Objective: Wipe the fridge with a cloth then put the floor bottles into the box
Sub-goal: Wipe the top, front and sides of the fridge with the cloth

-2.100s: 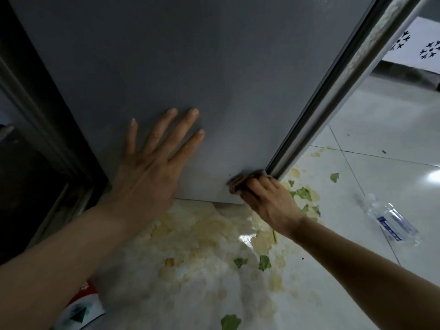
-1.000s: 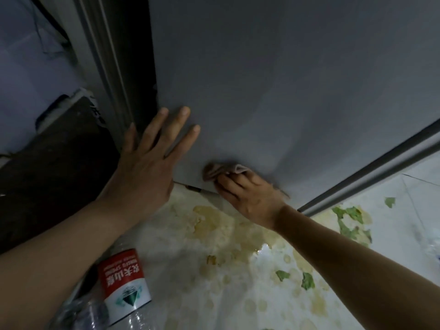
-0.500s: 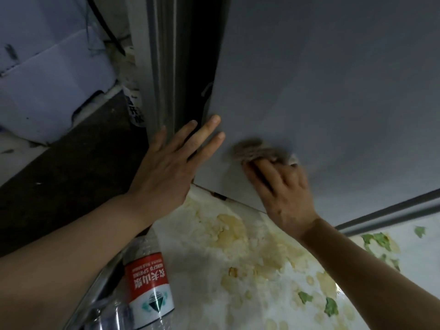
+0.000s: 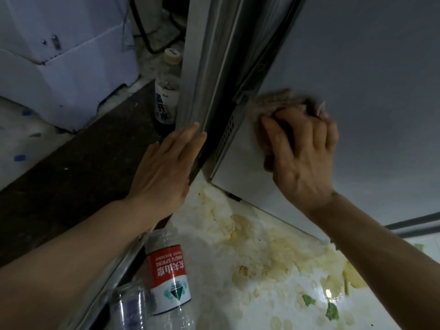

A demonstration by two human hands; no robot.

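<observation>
The grey fridge (image 4: pixel 362 67) fills the upper right. My right hand (image 4: pixel 302 153) presses a brownish cloth (image 4: pixel 276 101) against the fridge's lower panel near its left edge, fingers curled over the cloth. My left hand (image 4: pixel 166 167) lies flat with straight fingers against the fridge's left corner edge. A clear plastic bottle with a red and white label (image 4: pixel 167 277) lies on the floor at the bottom centre. Another bottle with a pale cap (image 4: pixel 166 89) stands upright beside the fridge's left side.
A white cardboard box (image 4: pixel 66 55) stands at the upper left on the floor. Yellowish spilled mess and green leaf bits (image 4: pixel 273 248) cover the white floor below the fridge. A dark mat (image 4: pixel 71 167) lies to the left. A black cable (image 4: pixel 147 41) hangs behind.
My right hand has wiped the cloth leftward and upward along the fridge's lower panel to its left edge. My left hand has shifted from the panel face to the corner edge. The view swung left.
</observation>
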